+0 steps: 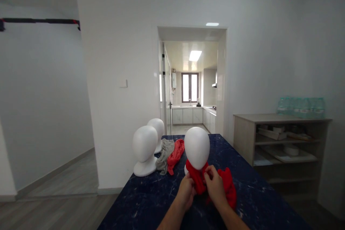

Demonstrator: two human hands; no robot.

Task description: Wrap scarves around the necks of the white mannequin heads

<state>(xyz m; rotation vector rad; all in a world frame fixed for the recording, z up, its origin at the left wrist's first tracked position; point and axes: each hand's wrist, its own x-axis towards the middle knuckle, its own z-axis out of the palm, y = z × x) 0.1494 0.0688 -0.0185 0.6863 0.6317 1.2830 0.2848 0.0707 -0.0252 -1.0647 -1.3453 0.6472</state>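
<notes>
Step in hand: by the look of it, wrapping or tying the red scarf (201, 181) around the neck of the near mannequin head (197, 147); both hands work at the front of the neck.
Left hand (186, 190): fingers curled and pinching a fold of the red scarf at about 7 o'clock of the near mannequin head.
Right hand (215, 184): fingers closed on the same cloth at about 5 o'clock of the head, touching the bunched part under the chin.
Red scarf: wound at the base of the near mannequin head, with a loose end (229, 187) trailing on the worktop at 4 o'clock of the head.
Near mannequin head: upright on the dark marbled worktop (151, 201), near its middle.
Other heads: two white mannequin heads, one (145, 149) at 9 o'clock of the near one, another (157, 129) behind it at 10 o'clock, both bare.
Spare cloths: a grey scarf (164, 160) and a coral scarf (176, 154) lie heaped between the heads.
Next move calls for: I judge a firm hold on both ends and a steady pull, so that the light head does not tip.
Shelf (280, 140): at 3 o'clock, well apart.
</notes>
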